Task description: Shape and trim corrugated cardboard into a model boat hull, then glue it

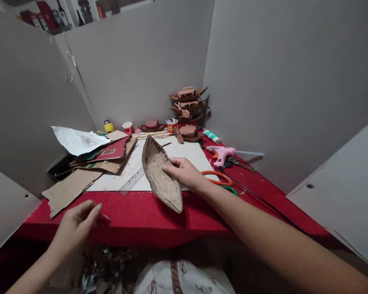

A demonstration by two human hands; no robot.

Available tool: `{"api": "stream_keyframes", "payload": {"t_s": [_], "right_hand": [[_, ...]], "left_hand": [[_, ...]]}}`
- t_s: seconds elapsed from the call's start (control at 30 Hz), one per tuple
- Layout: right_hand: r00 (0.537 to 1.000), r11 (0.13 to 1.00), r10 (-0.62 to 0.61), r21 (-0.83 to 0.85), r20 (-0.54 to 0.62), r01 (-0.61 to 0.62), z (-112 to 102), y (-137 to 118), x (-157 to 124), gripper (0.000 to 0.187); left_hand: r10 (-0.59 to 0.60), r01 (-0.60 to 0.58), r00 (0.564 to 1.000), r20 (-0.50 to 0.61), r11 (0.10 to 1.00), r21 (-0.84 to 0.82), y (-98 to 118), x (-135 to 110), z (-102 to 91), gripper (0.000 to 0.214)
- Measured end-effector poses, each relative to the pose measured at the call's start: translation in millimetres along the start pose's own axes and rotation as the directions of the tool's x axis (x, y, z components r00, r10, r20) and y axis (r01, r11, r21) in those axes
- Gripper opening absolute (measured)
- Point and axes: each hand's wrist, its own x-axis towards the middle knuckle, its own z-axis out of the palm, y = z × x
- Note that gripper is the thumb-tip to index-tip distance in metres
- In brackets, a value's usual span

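Observation:
My right hand grips the rim of a cardboard boat hull lined with thin sticks and holds it tilted over the white work board. My left hand is near the front left edge of the red table, fingers pinched on a thin stick that points right. The hull's front tip reaches over the red cloth.
Cardboard sheets and a red booklet lie left. A metal ruler rests on the board. Orange scissors, a pink glue gun and its cable lie right. Finished model boats are stacked at the back with cups.

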Motion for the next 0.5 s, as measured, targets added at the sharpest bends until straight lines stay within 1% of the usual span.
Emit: {"api": "stream_keyframes", "payload": {"t_s": [0.07, 0.17, 0.23, 0.27, 0.33, 0.43, 0.5], "right_hand": [[0.997, 0.998, 0.012, -0.058, 0.080, -0.008, 5, 1, -4, 0.017], [0.986, 0.992, 0.027, -0.124, 0.163, -0.007, 8, 2, -7, 0.015], [0.979, 0.990, 0.032, -0.138, 0.203, -0.003, 8, 2, -8, 0.012], [0.976, 0.991, 0.035, -0.137, 0.215, -0.006, 7, 1, -9, 0.011], [0.972, 0.991, 0.043, -0.132, 0.232, -0.012, 5, 1, -9, 0.010], [0.961, 0.986, 0.046, -0.165, 0.273, -0.001, 3, 1, -8, 0.010], [0.956, 0.978, 0.048, -0.210, 0.288, 0.014, 1, 2, -6, 0.010]], "left_hand": [[-0.047, 0.064, 0.994, 0.097, 0.983, -0.173, 26, 12, 19.4, 0.030], [0.001, 0.086, 0.971, 0.240, 0.932, -0.353, 58, 32, 45.2, 0.050], [0.030, 0.113, 0.950, 0.310, 0.894, -0.434, 72, 45, 58.6, 0.063], [0.035, 0.121, 0.945, 0.326, 0.886, -0.447, 76, 52, 64.2, 0.067], [0.049, 0.106, 0.945, 0.324, 0.890, -0.444, 81, 65, 73.6, 0.063], [0.076, 0.080, 0.956, 0.283, 0.861, -0.503, 81, 82, 84.8, 0.047], [0.053, 0.133, 0.949, 0.310, 0.825, -0.549, 80, 92, 91.2, 0.037]]}}
